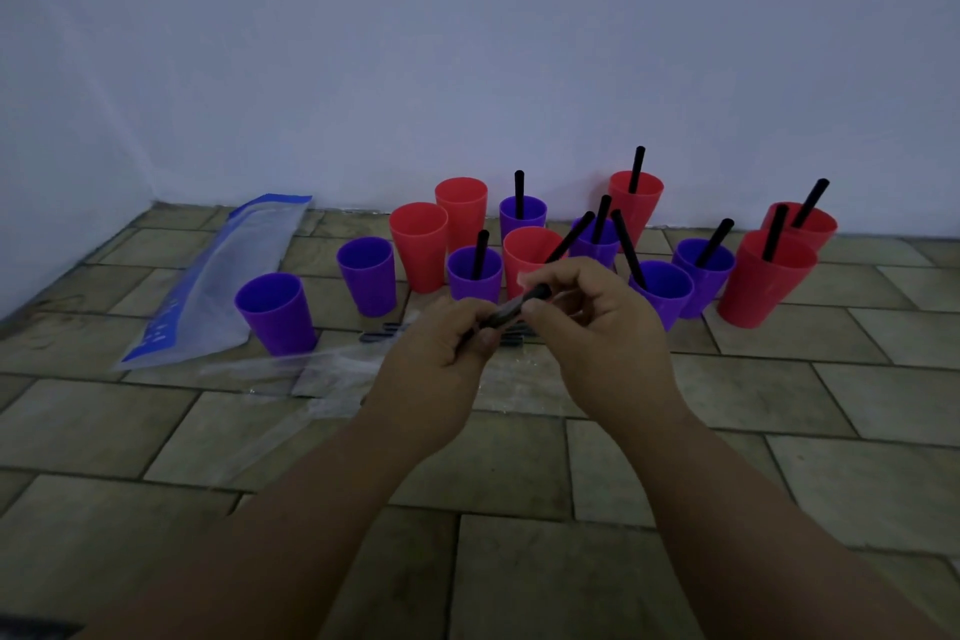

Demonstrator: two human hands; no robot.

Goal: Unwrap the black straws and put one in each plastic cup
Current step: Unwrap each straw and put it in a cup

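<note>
Left hand (441, 343) and right hand (597, 322): black plastic straw (537, 293) pinched between both, clear wrapper (506, 316) partly off. Next, likely: wrapper stripped, straw dropped into empty purple plastic cup (275, 312), left.

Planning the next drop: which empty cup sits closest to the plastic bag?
The purple cup at the far left, beside the bag. It holds no straw; the other empty purple cup stands further right.
</note>
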